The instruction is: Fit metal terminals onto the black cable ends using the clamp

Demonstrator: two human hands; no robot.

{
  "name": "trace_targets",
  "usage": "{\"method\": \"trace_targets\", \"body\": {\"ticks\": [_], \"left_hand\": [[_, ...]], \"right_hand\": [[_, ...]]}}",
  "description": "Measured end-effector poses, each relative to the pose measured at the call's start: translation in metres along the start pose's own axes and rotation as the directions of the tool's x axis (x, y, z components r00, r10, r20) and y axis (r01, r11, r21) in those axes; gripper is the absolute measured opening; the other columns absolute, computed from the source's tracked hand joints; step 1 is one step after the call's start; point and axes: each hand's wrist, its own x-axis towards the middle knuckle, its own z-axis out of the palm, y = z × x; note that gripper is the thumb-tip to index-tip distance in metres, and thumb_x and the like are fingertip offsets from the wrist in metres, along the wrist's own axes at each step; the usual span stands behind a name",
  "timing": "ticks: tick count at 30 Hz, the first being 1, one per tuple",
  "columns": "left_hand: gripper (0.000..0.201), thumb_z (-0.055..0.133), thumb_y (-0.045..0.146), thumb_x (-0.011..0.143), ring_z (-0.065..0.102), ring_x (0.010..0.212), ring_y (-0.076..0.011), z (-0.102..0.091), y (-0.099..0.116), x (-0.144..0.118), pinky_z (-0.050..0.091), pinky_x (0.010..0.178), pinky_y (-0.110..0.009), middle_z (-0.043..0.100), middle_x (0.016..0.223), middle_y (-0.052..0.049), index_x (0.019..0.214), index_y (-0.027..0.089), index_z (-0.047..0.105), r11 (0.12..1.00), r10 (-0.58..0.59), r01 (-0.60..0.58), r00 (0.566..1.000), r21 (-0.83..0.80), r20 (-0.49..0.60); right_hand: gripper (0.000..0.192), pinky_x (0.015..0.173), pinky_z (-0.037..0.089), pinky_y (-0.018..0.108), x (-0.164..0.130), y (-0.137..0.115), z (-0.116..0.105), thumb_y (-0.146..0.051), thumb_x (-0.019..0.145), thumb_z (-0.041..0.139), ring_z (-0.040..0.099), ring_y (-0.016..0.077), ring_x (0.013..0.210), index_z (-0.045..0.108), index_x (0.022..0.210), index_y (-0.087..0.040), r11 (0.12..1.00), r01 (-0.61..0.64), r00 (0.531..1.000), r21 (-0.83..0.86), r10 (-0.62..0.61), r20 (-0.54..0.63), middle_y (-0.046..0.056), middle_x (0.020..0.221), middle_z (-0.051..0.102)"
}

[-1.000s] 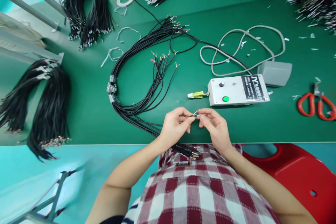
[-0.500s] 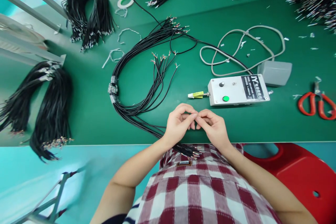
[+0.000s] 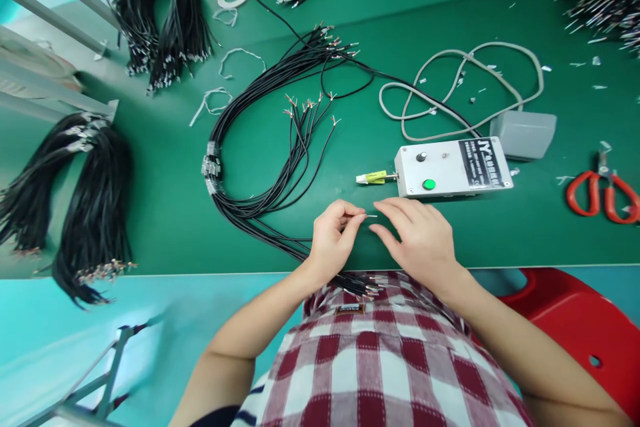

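Note:
My left hand [image 3: 333, 237] pinches the stripped tip of a thin black wire [image 3: 371, 216], its bare end poking out to the right. My right hand [image 3: 420, 237] hovers just right of that tip with fingers spread flat and nothing in it. The wire belongs to a bundle of black wires [image 3: 260, 147] that loops across the green table [image 3: 165, 213] and ends over my lap at the table's near edge. A white control box [image 3: 453, 167] with a green button and a yellow-green probe [image 3: 373, 178] lies just beyond my hands.
A grey foot pedal [image 3: 523, 133] with a coiled grey cord [image 3: 460, 90] sits behind the box. Red scissors [image 3: 603, 197] lie at the right. More black wire bundles [image 3: 65, 193] lie at the left and along the far edge. A red stool [image 3: 570, 340] stands at my right.
Both hands were pinched together on the wire tip; now my right hand has let go and opened, shifting slightly right. My left hand keeps the wire.

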Motion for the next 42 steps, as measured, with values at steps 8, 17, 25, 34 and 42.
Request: {"method": "trace_targets", "body": {"ticks": [8, 17, 25, 34, 42], "left_hand": [[0.012, 0.058, 0.024, 0.093, 0.062, 0.076, -0.0155, -0.010, 0.003, 0.010, 0.050, 0.068, -0.027, 0.065, 0.083, -0.004, 0.083, 0.018, 0.063, 0.964, 0.155, -0.161, 0.987, 0.210, 0.043], [0.013, 0.063, 0.027, 0.087, 0.055, 0.057, -0.0100, -0.017, -0.006, 0.050, 0.041, 0.053, -0.021, 0.059, 0.066, 0.002, 0.080, 0.018, 0.057, 1.000, -0.024, 0.024, 0.999, -0.007, -0.032], [0.011, 0.060, 0.022, 0.087, 0.048, 0.051, -0.0080, -0.018, -0.007, 0.061, 0.032, 0.049, -0.020, 0.055, 0.063, 0.004, 0.078, 0.018, 0.056, 0.999, -0.015, 0.017, 0.999, 0.052, -0.041], [0.012, 0.056, 0.014, 0.087, 0.054, 0.057, -0.0106, -0.012, -0.013, 0.073, 0.039, 0.058, -0.023, 0.064, 0.074, -0.001, 0.076, 0.017, 0.056, 0.974, 0.042, -0.030, 0.998, 0.226, -0.049], [0.011, 0.056, 0.016, 0.088, 0.061, 0.062, -0.0128, -0.009, -0.017, 0.076, 0.044, 0.061, -0.024, 0.066, 0.077, -0.002, 0.076, 0.018, 0.057, 0.974, 0.047, -0.042, 0.999, 0.223, -0.018]], "right_hand": [[0.027, 0.073, 0.031, 0.038, 0.028, 0.009, -0.010, -0.028, 0.102, 0.049, 0.062, 0.0184, 0.080, 0.073, 0.090, -0.023, 0.969, 0.215, 0.971, -0.121, -0.199, 0.132, 0.003, 0.089, 0.076], [0.014, 0.076, 0.032, 0.043, 0.060, 0.029, 0.000, -0.023, 0.095, 0.059, 0.055, 0.0297, 0.101, 0.064, 0.106, -0.016, 0.883, 0.246, 0.964, -0.400, -0.182, 0.193, 0.012, 0.107, 0.072], [0.026, 0.078, 0.035, 0.041, 0.073, 0.039, 0.011, -0.012, 0.096, 0.050, 0.053, 0.0237, 0.088, 0.053, 0.074, -0.025, 0.914, 0.233, 0.970, -0.331, -0.196, 0.142, 0.004, 0.076, 0.062], [0.026, 0.083, 0.032, 0.041, 0.079, 0.037, 0.008, -0.007, 0.093, 0.052, 0.051, 0.0218, 0.084, 0.053, 0.072, -0.023, 0.857, 0.277, 0.957, -0.435, -0.206, 0.205, 0.003, 0.073, 0.062], [0.004, 0.085, 0.030, 0.044, 0.080, 0.028, -0.002, -0.019, 0.090, 0.065, 0.056, 0.0244, 0.092, 0.064, 0.085, -0.019, 0.838, 0.273, 0.954, -0.472, -0.174, 0.243, 0.005, 0.086, 0.071]]}}
